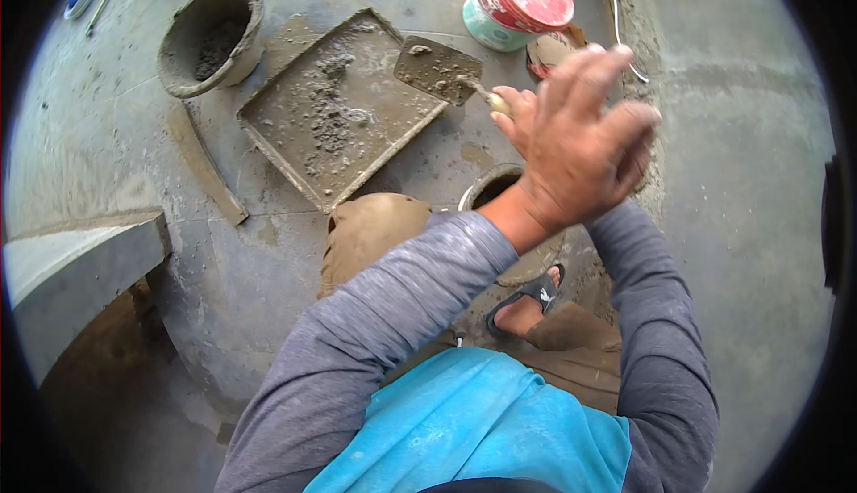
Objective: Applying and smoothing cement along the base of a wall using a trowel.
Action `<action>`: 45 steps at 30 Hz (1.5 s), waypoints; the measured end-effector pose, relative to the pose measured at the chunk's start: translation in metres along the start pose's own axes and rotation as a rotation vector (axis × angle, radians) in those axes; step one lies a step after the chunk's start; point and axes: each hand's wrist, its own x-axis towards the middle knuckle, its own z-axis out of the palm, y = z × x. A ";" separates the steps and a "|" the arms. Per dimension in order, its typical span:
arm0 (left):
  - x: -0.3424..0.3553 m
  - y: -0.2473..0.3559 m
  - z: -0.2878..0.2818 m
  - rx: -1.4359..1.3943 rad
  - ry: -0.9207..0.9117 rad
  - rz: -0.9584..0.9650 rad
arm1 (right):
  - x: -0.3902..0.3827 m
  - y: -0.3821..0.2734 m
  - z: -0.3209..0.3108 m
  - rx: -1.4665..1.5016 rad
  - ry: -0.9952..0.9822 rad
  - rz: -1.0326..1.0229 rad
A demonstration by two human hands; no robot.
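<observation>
Trowel (439,70): flat metal blade, roughly trapezoid, coated in grey mortar with small lumps on its face; pale handle running from the blade toward the hands. Blade lies tilted over the right corner of the mortar tray (268,131), just above its rim.

Right hand (516,111): mostly hidden behind the left; its fingers appear wrapped about the trowel handle.

Left hand (585,149): raised in front of the right hand, to the right of the tray, fingers spread apart and holding nothing; whether it touches the other hand cannot be told.

Mortar tray: square, shallow, grey, set cornerwise on the concrete floor; scattered wet mortar down its middle.

Bucket (212,37): round, mortar-caked, just left of the tray's upper corner.

Paint tub (516,2): red lid, pale green wall, right of the tray beyond the trowel.

Flat board (205,164): narrow, mortar-smeared, left of the tray.
</observation>
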 end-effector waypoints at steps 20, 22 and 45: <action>0.017 -0.010 -0.059 0.204 0.166 0.030 | 0.070 -0.044 0.120 0.377 -0.105 -0.310; 0.027 -0.021 -0.064 0.270 0.217 0.042 | 0.068 -0.013 0.137 0.464 0.042 -0.341; -0.135 -0.115 -0.031 0.185 -0.248 -1.451 | -0.225 0.059 -0.026 -0.294 0.107 0.064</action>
